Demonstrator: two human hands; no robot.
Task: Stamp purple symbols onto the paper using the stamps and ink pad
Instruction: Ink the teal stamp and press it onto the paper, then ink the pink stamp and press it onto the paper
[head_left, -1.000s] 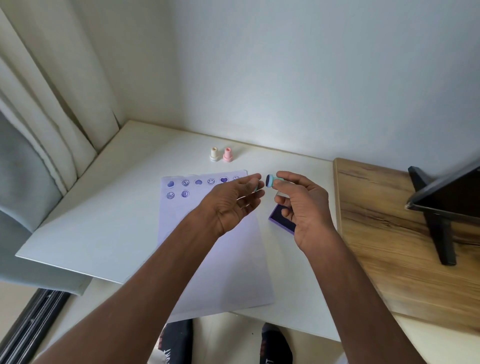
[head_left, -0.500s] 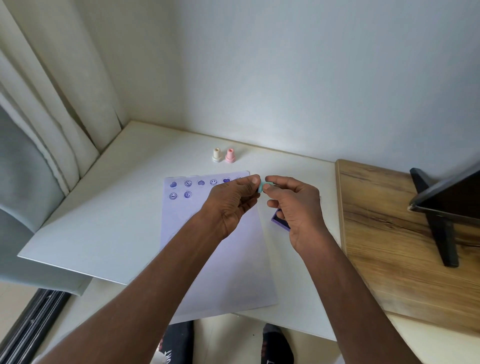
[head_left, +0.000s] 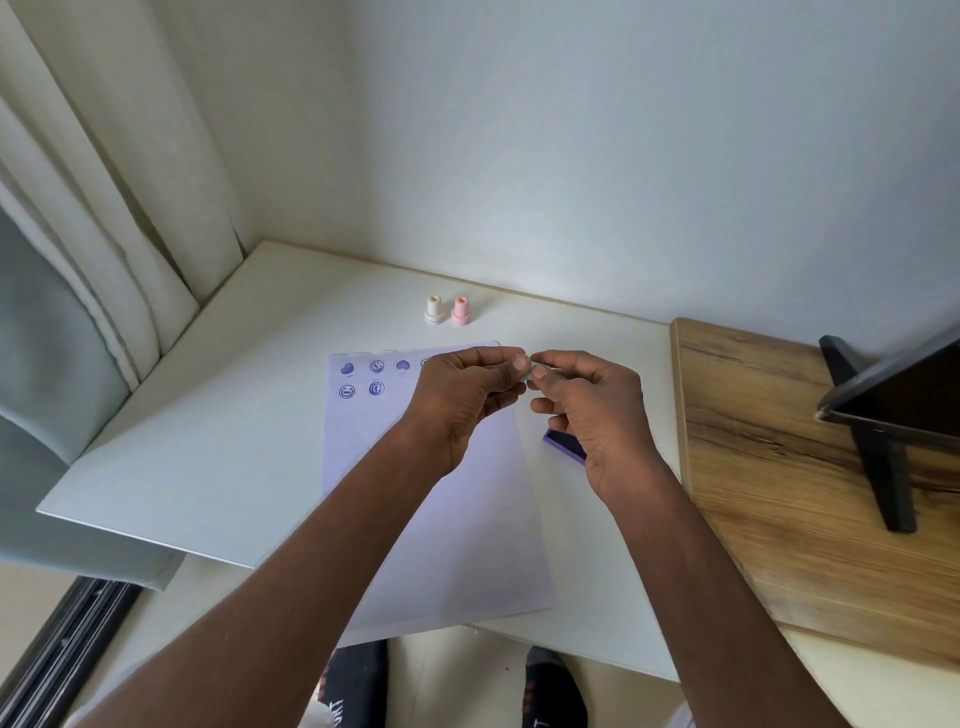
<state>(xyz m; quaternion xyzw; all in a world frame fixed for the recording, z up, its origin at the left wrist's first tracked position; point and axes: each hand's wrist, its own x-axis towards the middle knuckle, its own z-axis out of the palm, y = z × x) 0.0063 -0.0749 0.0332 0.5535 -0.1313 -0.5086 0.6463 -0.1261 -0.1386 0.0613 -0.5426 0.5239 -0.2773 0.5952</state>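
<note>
A white sheet of paper (head_left: 457, 519) lies on the white table with several purple symbols (head_left: 362, 378) stamped along its top left. My left hand (head_left: 462, 395) and my right hand (head_left: 592, 410) meet above the paper's top right corner, fingertips pinching a small teal stamp (head_left: 528, 370) that is almost fully hidden between them. The purple ink pad (head_left: 563, 447) lies to the right of the paper, mostly covered by my right hand. A cream stamp (head_left: 434, 309) and a pink stamp (head_left: 460, 310) stand upright side by side behind the paper.
A wooden board (head_left: 810, 483) covers the right of the table, with a dark tablet on a black stand (head_left: 883, 415) on it. Curtains (head_left: 104, 234) hang at the left. The wall runs close behind the table. Feet in dark socks (head_left: 550, 691) show below the front edge.
My hands came together: the left closed its fingers onto the teal stamp that the right hand was holding alone. Both hands now pinch it, and the stamp is nearly hidden.
</note>
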